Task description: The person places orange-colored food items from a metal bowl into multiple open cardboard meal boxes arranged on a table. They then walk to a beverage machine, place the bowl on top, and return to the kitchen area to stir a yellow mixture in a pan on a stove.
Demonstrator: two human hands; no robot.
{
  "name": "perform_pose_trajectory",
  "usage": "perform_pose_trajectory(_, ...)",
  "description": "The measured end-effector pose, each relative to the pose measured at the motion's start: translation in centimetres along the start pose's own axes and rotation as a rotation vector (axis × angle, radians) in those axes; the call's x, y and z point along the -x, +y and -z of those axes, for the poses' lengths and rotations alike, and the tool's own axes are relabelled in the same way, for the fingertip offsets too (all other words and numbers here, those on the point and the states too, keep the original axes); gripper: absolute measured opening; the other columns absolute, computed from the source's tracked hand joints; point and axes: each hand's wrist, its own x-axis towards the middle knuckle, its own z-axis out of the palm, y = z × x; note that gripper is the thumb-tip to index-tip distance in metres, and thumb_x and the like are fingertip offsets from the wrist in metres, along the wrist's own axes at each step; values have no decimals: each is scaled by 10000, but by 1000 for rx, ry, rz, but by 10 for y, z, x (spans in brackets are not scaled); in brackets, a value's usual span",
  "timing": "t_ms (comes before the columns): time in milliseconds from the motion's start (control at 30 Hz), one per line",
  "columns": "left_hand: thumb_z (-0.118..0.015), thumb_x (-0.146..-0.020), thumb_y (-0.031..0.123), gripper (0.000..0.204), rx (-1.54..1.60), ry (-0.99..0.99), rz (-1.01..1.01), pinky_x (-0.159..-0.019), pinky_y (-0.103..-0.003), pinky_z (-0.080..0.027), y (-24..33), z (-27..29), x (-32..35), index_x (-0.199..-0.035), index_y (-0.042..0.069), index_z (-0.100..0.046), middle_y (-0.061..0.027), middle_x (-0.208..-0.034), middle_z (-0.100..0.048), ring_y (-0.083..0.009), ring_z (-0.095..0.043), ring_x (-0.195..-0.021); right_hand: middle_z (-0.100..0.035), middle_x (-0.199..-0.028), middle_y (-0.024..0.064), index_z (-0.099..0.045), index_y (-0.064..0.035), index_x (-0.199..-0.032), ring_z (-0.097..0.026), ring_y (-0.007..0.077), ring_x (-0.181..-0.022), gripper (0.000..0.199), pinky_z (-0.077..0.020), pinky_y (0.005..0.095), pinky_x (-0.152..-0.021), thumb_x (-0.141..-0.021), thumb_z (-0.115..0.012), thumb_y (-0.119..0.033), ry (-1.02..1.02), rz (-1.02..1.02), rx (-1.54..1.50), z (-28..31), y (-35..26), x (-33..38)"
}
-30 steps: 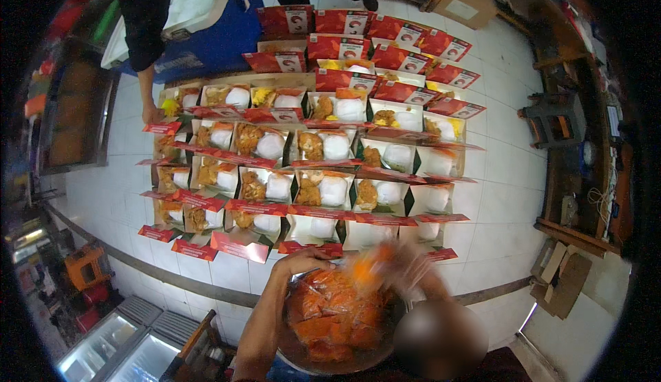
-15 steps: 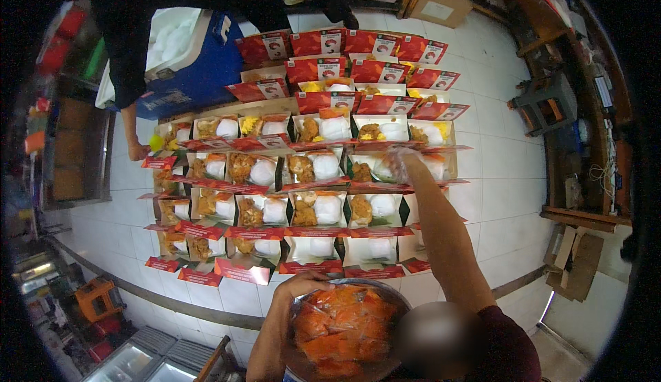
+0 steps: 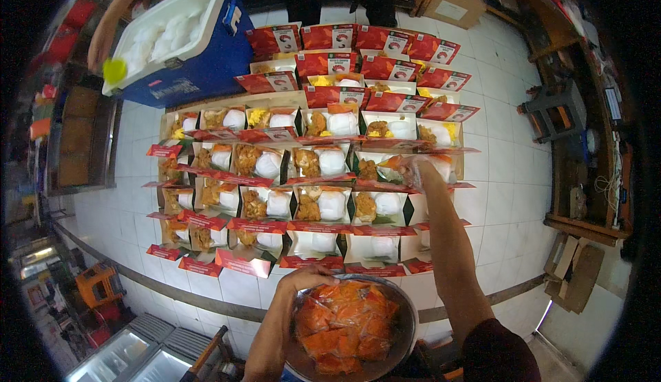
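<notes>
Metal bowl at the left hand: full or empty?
Well filled, not empty: orange packets pile across the metal bowl, hiding most of its bottom.

Red lids [image 3: 318, 36] bear white labels [image 3: 342, 37], blue cooler [image 3: 206, 62] lettering [image 3: 175, 89] (too small to read).

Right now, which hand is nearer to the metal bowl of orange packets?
Left. The left hand grips the rim of the metal bowl; the right hand is beyond it, over the open meal boxes.

The floor [image 3: 506, 155] is bright, the fisheye edges dark.
</notes>
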Motion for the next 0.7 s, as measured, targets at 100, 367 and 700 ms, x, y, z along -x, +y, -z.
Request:
perform_pose_trajectory(100, -703, -715, 588, 696, 48, 10, 7, -970, -321, -406, 1, -5, -1, -1132, 31, -677, -167, -1163, -647, -262, -581, -1112, -589, -692, 103, -563, -23, -886, -517, 168, -482, 98, -402, 247, -393, -892, -559, -120, 19, 40, -263, 2, 20, -29)
perform_pose_trajectory(367, -708, -737, 540, 657, 76, -25, -27, -977, -314, -400, 19, -2, 13, -1143, 24, -673, -182, -1168, -643, -268, -571, -1121, -612, -706, 84, -596, -32, -907, -581, 226, -619, 161, -500, 324, -598, -886, -532, -178, -120, 552, 204, 17, 40, -75)
perform_pose_trajectory(700, -703, -742, 538, 648, 114, -74, -36, -982, -333, -405, -7, -13, -6, -1111, 6, -679, -187, -1160, -643, -280, -571, -1117, -625, -1217, 56, -638, -157, -1186, -619, 226, -1021, 453, -493, 355, -871, -783, -617, -363, 262, 463, 1426, 16, 32, -101)
